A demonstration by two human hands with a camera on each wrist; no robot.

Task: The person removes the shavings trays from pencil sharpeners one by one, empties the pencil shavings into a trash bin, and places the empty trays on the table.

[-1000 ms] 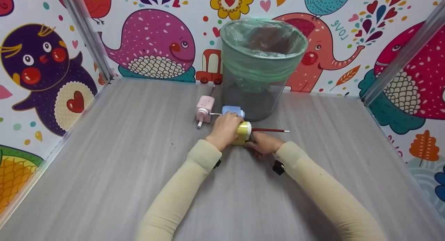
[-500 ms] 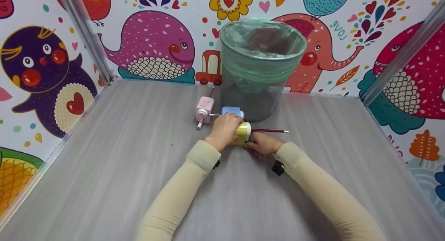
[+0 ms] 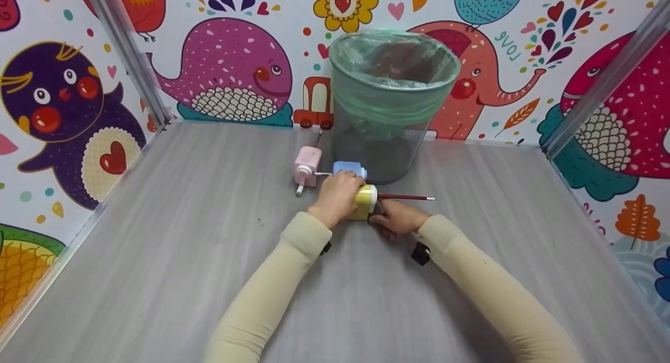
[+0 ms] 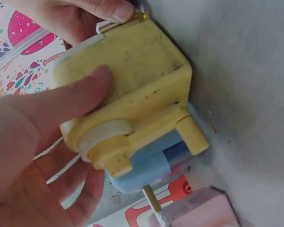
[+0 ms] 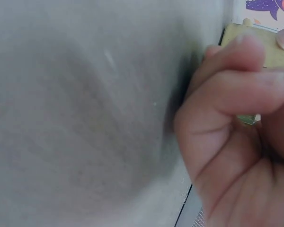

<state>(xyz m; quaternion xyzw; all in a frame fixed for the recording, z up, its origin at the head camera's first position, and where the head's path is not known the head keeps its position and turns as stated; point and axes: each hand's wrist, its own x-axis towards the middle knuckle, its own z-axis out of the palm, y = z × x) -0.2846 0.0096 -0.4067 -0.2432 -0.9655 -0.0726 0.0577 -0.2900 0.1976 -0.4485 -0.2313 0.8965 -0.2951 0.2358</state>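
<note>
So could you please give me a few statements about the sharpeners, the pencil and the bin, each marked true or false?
1. The left hand grips the yellow sharpener. True.
2. The red pencil lies inside the bin. False: it sticks out of the yellow sharpener, level over the table.
3. A blue sharpener stands between the yellow one and the bin. True.
4. The pink sharpener is in the right hand. False: it stands untouched on the table, left of the blue one.
5. The bin has a green bag in it. True.
</note>
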